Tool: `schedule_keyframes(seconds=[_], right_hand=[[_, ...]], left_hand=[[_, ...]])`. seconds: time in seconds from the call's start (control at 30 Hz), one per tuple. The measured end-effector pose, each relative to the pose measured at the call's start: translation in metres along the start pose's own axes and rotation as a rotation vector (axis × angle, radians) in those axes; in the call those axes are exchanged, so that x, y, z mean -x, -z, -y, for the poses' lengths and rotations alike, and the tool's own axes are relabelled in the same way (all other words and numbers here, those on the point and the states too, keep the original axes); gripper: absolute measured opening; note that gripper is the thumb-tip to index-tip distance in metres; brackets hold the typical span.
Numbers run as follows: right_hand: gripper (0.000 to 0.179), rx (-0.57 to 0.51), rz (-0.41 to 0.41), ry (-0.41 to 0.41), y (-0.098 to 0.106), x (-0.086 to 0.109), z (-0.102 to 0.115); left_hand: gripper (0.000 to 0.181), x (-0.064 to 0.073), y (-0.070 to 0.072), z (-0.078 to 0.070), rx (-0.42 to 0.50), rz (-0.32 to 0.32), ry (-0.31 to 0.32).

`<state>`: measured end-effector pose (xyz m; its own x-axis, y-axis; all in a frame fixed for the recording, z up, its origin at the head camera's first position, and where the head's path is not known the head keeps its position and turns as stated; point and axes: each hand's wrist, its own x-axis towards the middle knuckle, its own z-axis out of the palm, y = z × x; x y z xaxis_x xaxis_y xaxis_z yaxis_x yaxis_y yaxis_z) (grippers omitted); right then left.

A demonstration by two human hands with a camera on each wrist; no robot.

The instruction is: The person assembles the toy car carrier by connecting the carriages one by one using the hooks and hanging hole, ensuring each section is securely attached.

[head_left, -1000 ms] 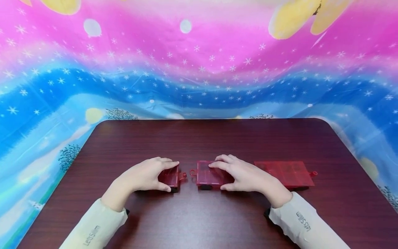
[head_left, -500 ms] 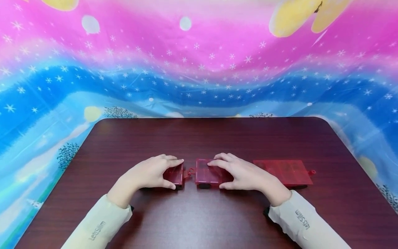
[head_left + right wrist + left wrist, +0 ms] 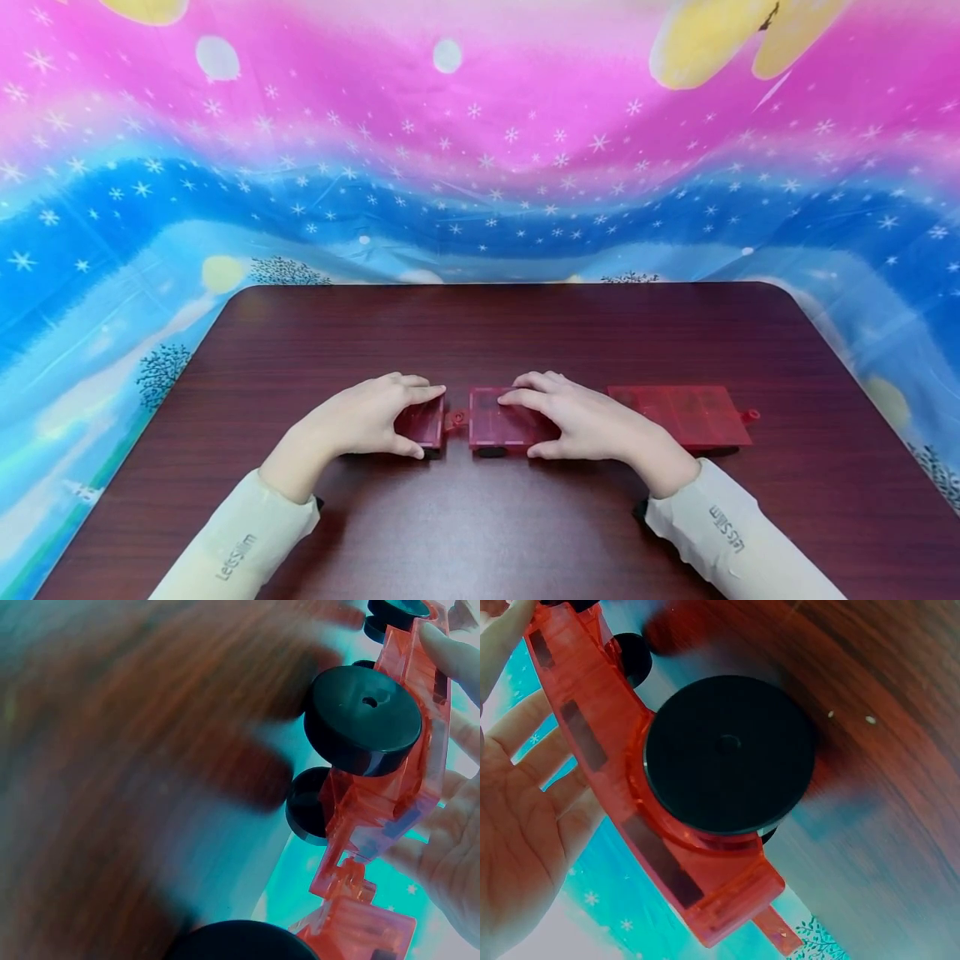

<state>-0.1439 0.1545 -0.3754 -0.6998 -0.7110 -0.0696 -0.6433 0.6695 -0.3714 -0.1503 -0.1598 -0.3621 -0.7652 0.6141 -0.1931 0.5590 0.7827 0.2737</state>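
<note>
Three see-through red toy cars on black wheels stand in a row on the table. My left hand (image 3: 360, 421) grips the left car (image 3: 426, 423) across its sides, thumb at the near side. Likewise my right hand (image 3: 581, 421) holds the middle car (image 3: 491, 419). Between these two, their couplings (image 3: 456, 419) overlap; whether they are locked is too small to tell. The right car (image 3: 693, 412) sits partly behind my right wrist. In the right wrist view a hitch (image 3: 349, 881) joins the middle car to it. The left wrist view shows the left car's large wheel (image 3: 731, 754).
The dark wooden table (image 3: 465, 517) reaches to a rounded far edge. Behind it hangs a pink and blue snowflake cloth (image 3: 480, 183). At the right car's outer end a small red coupling (image 3: 751, 415) sticks out.
The left car has come rightward in my left hand, closing the gap until its coupling overlaps the middle car's. The middle and right cars have shifted slightly left.
</note>
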Motion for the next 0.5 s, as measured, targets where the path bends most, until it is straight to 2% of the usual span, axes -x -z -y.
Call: schedule_keyframes(seconds=[0.5], right_hand=[[0.066, 0.034, -0.016, 0.030, -0.0012, 0.0001, -0.0019]], left_hand=[[0.085, -0.0001, -0.0036, 0.0001, 0.000, -0.018, 0.007]])
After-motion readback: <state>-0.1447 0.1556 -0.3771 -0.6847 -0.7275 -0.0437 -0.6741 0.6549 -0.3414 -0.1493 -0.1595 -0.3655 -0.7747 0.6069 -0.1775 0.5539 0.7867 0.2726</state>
